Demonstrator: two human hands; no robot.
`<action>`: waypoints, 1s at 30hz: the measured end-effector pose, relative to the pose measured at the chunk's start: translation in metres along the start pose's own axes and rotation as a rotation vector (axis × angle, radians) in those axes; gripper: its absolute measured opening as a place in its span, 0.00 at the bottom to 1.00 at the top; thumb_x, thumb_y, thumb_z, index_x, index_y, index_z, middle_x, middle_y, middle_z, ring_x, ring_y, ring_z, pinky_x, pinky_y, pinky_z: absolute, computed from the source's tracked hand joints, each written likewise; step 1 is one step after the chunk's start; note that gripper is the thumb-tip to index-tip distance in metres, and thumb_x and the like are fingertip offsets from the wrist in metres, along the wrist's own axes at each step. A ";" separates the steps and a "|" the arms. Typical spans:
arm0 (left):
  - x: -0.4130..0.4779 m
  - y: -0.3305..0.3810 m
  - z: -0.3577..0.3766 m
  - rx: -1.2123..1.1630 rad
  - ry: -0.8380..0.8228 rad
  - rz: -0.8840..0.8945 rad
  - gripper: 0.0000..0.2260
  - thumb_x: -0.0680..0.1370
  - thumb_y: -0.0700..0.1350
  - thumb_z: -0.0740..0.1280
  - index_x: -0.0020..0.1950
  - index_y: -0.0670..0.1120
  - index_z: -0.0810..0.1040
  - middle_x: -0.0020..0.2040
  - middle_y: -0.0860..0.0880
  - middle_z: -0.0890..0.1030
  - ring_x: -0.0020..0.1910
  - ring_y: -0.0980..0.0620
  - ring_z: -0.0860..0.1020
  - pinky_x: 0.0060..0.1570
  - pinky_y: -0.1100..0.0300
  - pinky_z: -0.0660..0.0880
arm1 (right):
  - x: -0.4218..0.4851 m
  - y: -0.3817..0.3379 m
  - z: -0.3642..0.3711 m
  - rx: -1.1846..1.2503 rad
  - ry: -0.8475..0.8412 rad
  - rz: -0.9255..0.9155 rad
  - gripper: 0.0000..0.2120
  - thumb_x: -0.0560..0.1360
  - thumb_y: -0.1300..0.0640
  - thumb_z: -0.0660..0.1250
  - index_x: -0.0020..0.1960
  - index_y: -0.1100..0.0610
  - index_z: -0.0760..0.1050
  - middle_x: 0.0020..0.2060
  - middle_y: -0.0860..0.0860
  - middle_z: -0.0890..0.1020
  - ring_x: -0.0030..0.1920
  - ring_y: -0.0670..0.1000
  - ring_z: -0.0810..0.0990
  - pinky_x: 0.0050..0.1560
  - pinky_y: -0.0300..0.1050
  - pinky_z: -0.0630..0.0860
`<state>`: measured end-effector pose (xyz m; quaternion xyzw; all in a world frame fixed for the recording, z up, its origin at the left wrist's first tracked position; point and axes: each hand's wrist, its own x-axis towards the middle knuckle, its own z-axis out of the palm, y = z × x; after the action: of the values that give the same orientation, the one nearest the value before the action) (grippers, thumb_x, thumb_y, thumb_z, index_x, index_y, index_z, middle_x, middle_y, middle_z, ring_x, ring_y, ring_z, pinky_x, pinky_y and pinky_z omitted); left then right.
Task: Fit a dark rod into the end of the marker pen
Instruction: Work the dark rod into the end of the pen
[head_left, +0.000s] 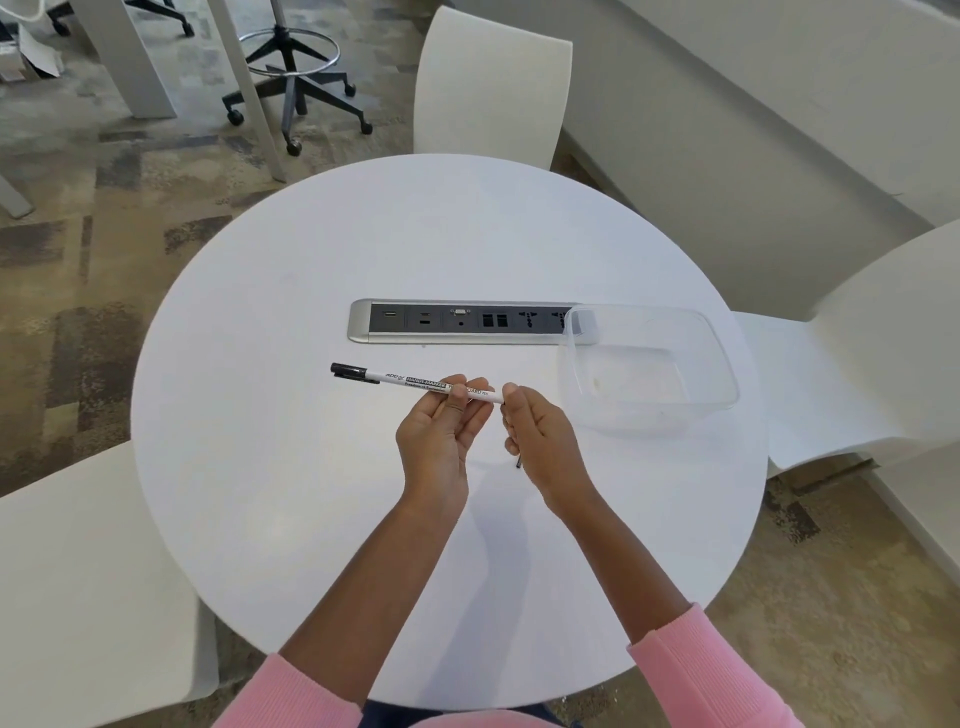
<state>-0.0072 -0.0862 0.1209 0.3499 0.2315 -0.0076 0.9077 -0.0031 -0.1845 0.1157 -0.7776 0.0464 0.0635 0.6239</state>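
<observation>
A white marker pen (410, 383) with a black cap at its left end lies level above the round white table (311, 493). My left hand (441, 431) pinches its barrel from below, near the right end. My right hand (537, 439) is closed around a thin dark rod (518, 461); only the rod's lower tip shows below the fingers. The thumb and forefinger of my right hand touch the pen's right end. Whether the rod's upper end meets the pen is hidden by my fingers.
A clear plastic tub (649, 364) stands to the right of my hands, overlapping a silver socket strip (457, 321) set into the table. White chairs (493, 88) surround the table, one behind, one at the right, one at the near left.
</observation>
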 end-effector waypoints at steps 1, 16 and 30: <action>-0.001 0.001 0.001 -0.015 0.011 -0.005 0.04 0.77 0.36 0.62 0.44 0.41 0.76 0.33 0.50 0.85 0.36 0.55 0.84 0.38 0.65 0.80 | 0.000 0.002 0.001 -0.059 0.017 -0.060 0.17 0.80 0.53 0.53 0.37 0.61 0.69 0.28 0.47 0.64 0.27 0.45 0.63 0.29 0.40 0.63; -0.003 0.008 0.004 0.032 0.017 0.005 0.04 0.75 0.35 0.64 0.42 0.40 0.77 0.32 0.50 0.84 0.35 0.53 0.84 0.38 0.64 0.81 | 0.003 -0.015 -0.021 -0.436 -0.141 -0.216 0.09 0.78 0.60 0.59 0.46 0.61 0.77 0.35 0.50 0.78 0.36 0.47 0.74 0.37 0.30 0.68; -0.007 0.004 0.008 0.048 0.078 0.057 0.03 0.75 0.36 0.64 0.42 0.41 0.76 0.32 0.51 0.84 0.34 0.55 0.83 0.39 0.66 0.80 | 0.005 -0.027 -0.018 -0.927 -0.018 -0.501 0.05 0.73 0.67 0.65 0.43 0.67 0.79 0.33 0.62 0.78 0.36 0.57 0.72 0.36 0.44 0.65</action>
<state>-0.0097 -0.0895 0.1322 0.3779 0.2564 0.0265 0.8892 0.0065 -0.1966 0.1446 -0.9586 -0.1792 -0.0671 0.2109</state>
